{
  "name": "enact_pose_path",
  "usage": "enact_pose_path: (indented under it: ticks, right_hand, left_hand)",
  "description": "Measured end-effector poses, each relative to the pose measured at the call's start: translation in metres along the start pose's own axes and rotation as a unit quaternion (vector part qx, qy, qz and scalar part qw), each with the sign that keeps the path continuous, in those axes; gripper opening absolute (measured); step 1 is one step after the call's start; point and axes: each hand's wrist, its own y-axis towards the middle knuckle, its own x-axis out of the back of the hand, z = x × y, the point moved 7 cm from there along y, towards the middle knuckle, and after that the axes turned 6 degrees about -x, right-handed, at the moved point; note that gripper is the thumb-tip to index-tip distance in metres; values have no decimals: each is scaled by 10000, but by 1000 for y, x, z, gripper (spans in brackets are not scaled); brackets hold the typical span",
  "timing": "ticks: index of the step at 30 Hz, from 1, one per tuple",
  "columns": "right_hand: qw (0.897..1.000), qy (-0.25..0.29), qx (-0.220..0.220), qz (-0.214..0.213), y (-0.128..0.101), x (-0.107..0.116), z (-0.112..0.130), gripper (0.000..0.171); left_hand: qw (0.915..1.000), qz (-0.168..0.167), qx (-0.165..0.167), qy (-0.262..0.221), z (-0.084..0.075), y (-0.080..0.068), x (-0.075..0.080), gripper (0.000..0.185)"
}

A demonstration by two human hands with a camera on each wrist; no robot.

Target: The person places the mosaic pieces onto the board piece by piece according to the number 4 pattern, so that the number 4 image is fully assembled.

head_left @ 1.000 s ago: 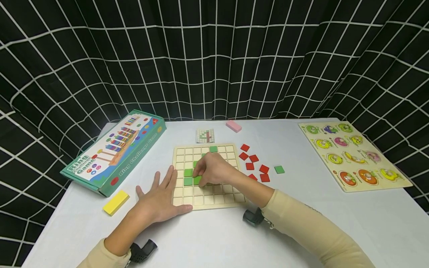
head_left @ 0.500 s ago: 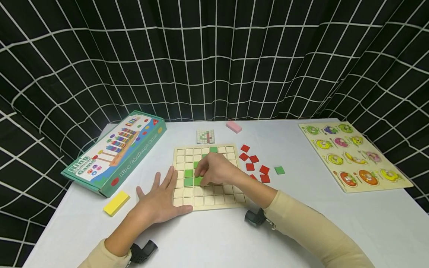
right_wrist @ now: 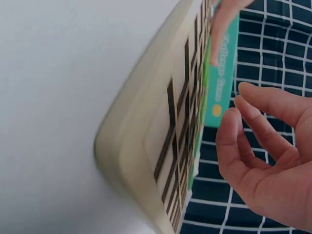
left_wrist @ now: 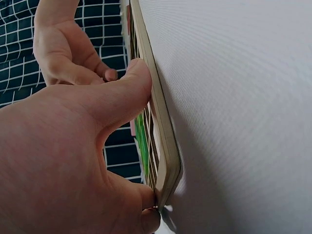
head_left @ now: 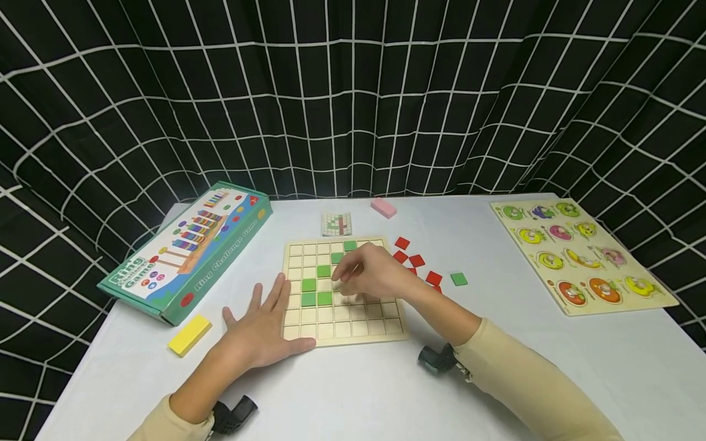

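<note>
Game box: we see a green "Ring Challenge Game" box (head_left: 187,254), lying flat and slanted.
Yellow block: a yellow rectangular block (head_left: 190,335) sits near the box.
Left hand: the left hand (head_left: 256,334) spreads its fingers wide, fingertips and thumb touching the board's edges.
Grid board: the pale wooden square grid board (head_left: 342,329) lies flat before us.
Green tiles: we count six green square tiles (head_left: 324,298) showing in its cells.
Pattern card: a small printed grid card (head_left: 336,224) lies beyond the board.
Right hand: above the cells, the right hand (head_left: 372,272) bends its fingers, thumb narrowly apart; we see nothing held.
Pink block: a pink rectangular block (head_left: 383,207) lies beyond.
Red tiles: several red square tiles (head_left: 416,261) lie scattered beside the board.
Loose tile: one green square tile (head_left: 459,279).
Fruit board: a pale fruit-picture board (head_left: 584,257).
</note>
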Motion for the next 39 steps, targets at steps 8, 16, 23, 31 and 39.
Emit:
enact_pose_path:
  ticks: [8, 16, 23, 31, 39]
  right_hand:
    - [9997, 77, 203, -105, -14, 26, -11, 20]
    - [9997, -18, 91, -209, -30, 56, -26, 23]
    - [9995, -63, -191, -252, -39, 76, -45, 21]
    - [9989, -224, -370, -157, -46, 95, -70, 23]
    - [9984, -128, -538, -121, -55, 113, -91, 24]
  left_hand:
    - [10000, -36, -12, -21, 0, -1, 1, 126]
    - [10000, -35, -38, -50, 0, 0, -1, 125]
    - [10000, -47, -52, -59, -1, 0, 0, 125]
    - [10000, -53, -26, -46, 0, 0, 0, 126]
    - [10000, -53, -20, -7, 0, 1, -1, 125]
